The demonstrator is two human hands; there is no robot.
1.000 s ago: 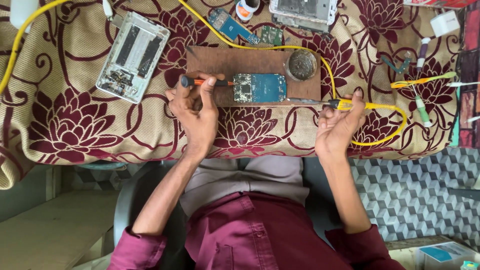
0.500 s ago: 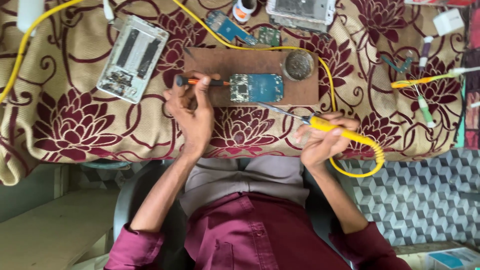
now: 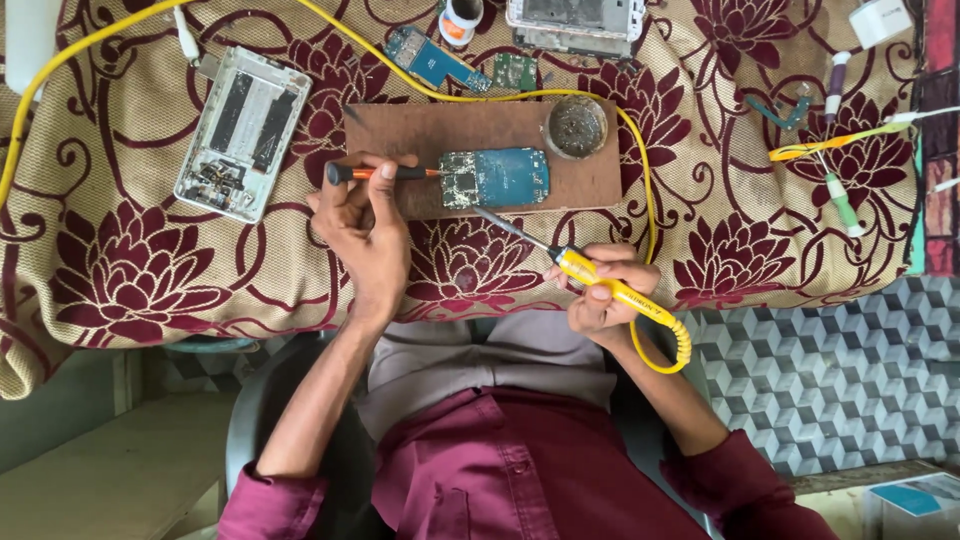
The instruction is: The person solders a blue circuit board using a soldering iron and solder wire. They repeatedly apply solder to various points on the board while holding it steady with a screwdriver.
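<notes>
The left hand (image 3: 365, 225) grips an orange-and-black screwdriver (image 3: 378, 172), fingers closed round its handle, and the tip lies at the left edge of the blue circuit board (image 3: 497, 177), which rests on a brown wooden board (image 3: 420, 135) set on the flowered cloth (image 3: 120, 270). The right hand (image 3: 600, 290), near the table's edge, is closed round a yellow soldering iron (image 3: 590, 272), its metal tip pointing up-left and ending just below the circuit board. A round tin (image 3: 576, 127) sits on the wooden board's right end, and an opened phone (image 3: 243, 132) lies well to the left.
</notes>
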